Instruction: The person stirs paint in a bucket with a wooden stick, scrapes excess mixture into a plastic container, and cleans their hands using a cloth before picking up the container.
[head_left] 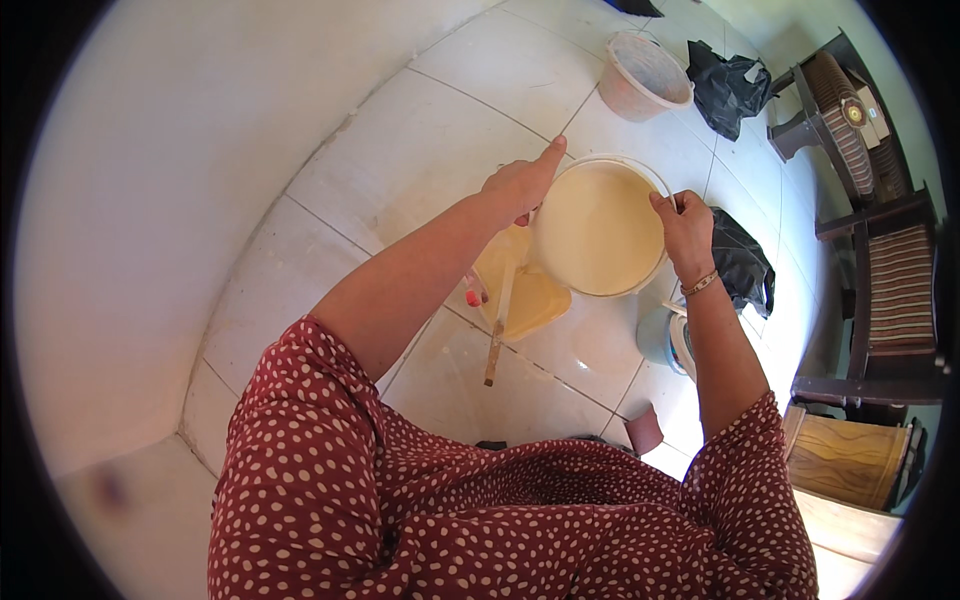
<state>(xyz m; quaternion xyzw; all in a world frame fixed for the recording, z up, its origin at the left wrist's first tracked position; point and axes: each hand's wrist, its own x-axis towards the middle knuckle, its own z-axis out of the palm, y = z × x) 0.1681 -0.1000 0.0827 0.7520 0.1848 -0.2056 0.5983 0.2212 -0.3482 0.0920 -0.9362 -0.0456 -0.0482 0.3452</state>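
A round white bucket [583, 291] of smooth cream-coloured liquid, which looks like paint, is between my hands. My right hand [687, 235] grips its right rim, thumb on top, beside the thin bail. At the left rim, my left hand [522, 190] has its index finger stretched outward and the other fingers curled against the bucket. Partly under the bucket is a rounded cream-yellow shape [540, 305], like a shallow tray or pool of the same liquid. Across it lies a flat wooden stick [497, 340] with a stained near end. A small red-tipped thing [475, 290] beside it is unclear.
A stained pale bucket [645, 80] stands at the far side near a black plastic bag [728, 88]. Another black bag [742, 262], a light-blue pail [655, 338] and a reddish-brown piece [645, 430] are to the right. Striped chairs [895, 290] line the right; a wall [180, 180] bounds the left.
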